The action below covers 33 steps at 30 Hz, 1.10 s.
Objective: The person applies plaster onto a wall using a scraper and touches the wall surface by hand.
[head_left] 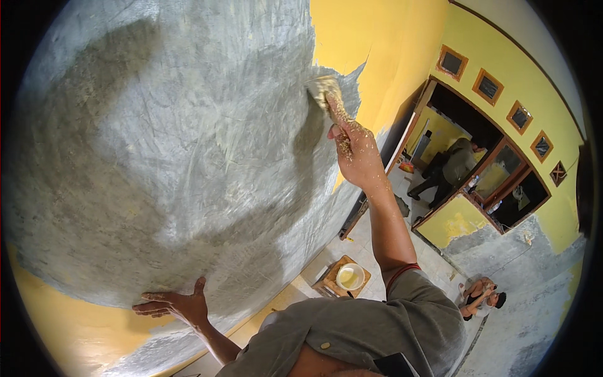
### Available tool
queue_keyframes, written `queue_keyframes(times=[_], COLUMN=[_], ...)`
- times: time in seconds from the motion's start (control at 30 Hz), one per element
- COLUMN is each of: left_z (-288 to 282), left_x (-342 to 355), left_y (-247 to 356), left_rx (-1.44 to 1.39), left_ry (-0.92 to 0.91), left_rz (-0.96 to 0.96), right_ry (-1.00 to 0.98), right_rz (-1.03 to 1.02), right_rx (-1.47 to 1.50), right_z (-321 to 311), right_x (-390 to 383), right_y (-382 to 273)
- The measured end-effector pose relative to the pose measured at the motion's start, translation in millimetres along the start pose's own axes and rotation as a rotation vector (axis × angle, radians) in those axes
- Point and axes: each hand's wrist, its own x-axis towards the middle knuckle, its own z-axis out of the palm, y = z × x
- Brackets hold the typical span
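Note:
My right hand (359, 154) is raised high and closed around a putty knife (321, 93), a scraper whose blade lies against the wall. Yellowish flakes cover the blade and dust my fingers. The blade sits where bare grey plaster (207, 94) meets yellow paint (352, 38). Lower on the left, my left hand (179, 306) rests against the wall with its fingers spread, holding nothing, near another edge of yellow paint. The scraper's handle is mostly hidden in my grip.
Below stands a small wooden stool (326, 286) with a white tub (350, 276) of yellowish contents. A doorway (433, 125) opens on the right; a person (458, 163) bends there. Another person (482, 296) sits by the right wall. A windowed frame (502, 166) adjoins the doorway.

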Motion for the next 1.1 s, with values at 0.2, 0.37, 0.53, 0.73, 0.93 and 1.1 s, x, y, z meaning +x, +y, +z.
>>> queue_keyframes(times=[0.2,0.37,0.53,0.73,0.93,1.1], left_z=[-1.3,-3.1,1.0,1.1,-2.2,-4.0], left_x=[-3.4,-1.9,-1.3,-1.4,0.8,-1.5], left_y=[-3.3,1.0,-3.9,-0.9,-6.3,1.7], left_rx=[0.001,-0.017,0.018,0.004,0.017,0.009], left_ry=[-0.016,-0.012,0.002,-0.011,0.015,-0.009], left_rz=[-0.021,-0.004,0.020,-0.008,0.075,0.041], right_ry=[-0.061,0.061,0.079,0.086,0.071,0.238], right_rz=[0.304,0.053,-0.043,0.067,0.061,-0.170], right_rx=[0.117,-0.230,-0.352,-0.299,-0.394,-0.398], right_z=[-12.8,-23.5,-34.8,-17.9,-31.7,-31.9], right_x=[27.5,39.3,51.7,40.8,57.3,60.7], right_y=[-8.4,-2.2,-7.9,-13.4,-27.9,-11.9])
